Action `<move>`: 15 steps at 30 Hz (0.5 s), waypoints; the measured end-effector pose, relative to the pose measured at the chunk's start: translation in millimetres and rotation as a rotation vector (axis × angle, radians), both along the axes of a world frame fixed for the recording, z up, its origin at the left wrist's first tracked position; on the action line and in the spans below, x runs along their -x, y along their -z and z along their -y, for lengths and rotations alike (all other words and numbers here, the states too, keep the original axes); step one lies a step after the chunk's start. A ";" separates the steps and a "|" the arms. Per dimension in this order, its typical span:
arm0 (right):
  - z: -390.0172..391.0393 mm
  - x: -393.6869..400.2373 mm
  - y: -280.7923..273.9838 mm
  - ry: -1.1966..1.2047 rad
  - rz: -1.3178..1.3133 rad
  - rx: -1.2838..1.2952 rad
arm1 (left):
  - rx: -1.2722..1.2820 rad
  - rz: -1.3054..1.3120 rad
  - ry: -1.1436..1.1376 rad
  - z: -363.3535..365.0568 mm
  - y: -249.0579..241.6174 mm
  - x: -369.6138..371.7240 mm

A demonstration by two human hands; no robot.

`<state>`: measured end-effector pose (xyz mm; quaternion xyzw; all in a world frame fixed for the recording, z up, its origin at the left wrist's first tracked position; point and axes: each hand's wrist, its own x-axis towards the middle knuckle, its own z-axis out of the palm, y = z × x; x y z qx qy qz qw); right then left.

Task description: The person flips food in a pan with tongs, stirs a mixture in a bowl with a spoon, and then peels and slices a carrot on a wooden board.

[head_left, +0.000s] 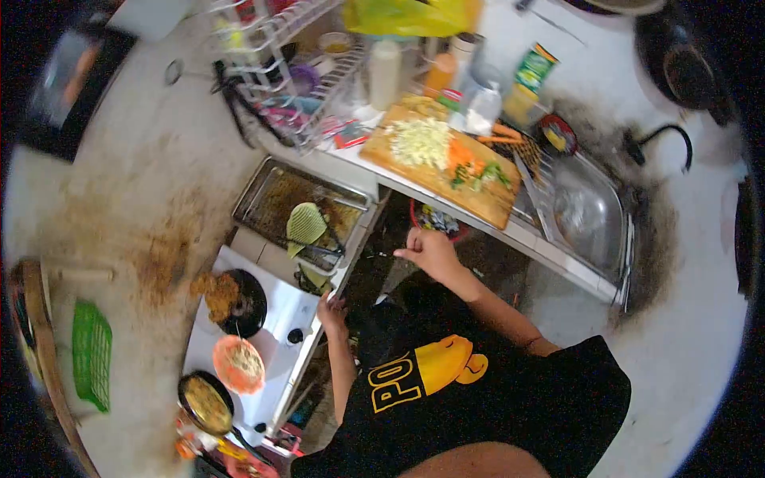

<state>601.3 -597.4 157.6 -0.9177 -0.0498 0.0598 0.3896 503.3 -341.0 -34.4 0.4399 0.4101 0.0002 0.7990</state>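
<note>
My right hand (434, 253) hovers with fingers curled into a pinch near the counter front; a tiny pale speck shows at its fingertips, too small to name. Just beyond it, lower down, is a red-rimmed container (457, 233) with mixed scraps. My left hand (332, 312) rests at the front edge of the white stove (279, 307), its fingers laid along the edge. On the counter lies a wooden cutting board (500, 205) bearing shredded cabbage (418, 143), shredded carrot (462, 155) and chopped greens (488, 174). A knife (535, 193) lies beside the board.
On the stove stand a black pan (253, 303), a pink bowl (231, 374) and a frying pan (207, 402) with yellowish food. A metal tray (259, 187) holds a green mesh-like piece (305, 225). Right of the board are carrots (504, 137) and a sink (594, 211); a white rack (299, 103) stands behind.
</note>
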 end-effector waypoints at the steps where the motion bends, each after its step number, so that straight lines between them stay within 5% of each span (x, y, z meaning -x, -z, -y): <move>1: 17.6 1.4 0.5 0.084 0.079 -0.030 | -0.040 0.044 0.136 15.4 -13.4 -18.3; 2: 39.5 0.8 4.3 0.153 0.354 0.105 | -0.043 0.080 0.245 34.3 -44.6 -36.2; 4: 83.1 2.1 18.4 0.307 0.399 -0.066 | -0.134 0.133 0.514 55.0 -59.9 -70.1; 7: 157.8 14.3 22.5 0.557 0.271 0.001 | -0.215 0.239 0.707 91.4 -86.1 -112.2; 11: 235.6 23.9 18.6 0.828 0.054 0.253 | -0.331 0.394 0.811 138.2 -116.2 -145.6; 12: 244.4 26.7 17.4 0.889 0.109 0.487 | -0.334 0.390 0.817 152.3 -124.3 -148.3; 13: 253.2 28.4 17.4 0.938 0.164 0.724 | -0.453 0.485 0.810 166.9 -129.5 -150.0; 15: 270.3 28.1 33.6 0.904 0.129 0.724 | -0.795 0.774 0.752 201.4 -136.0 -154.4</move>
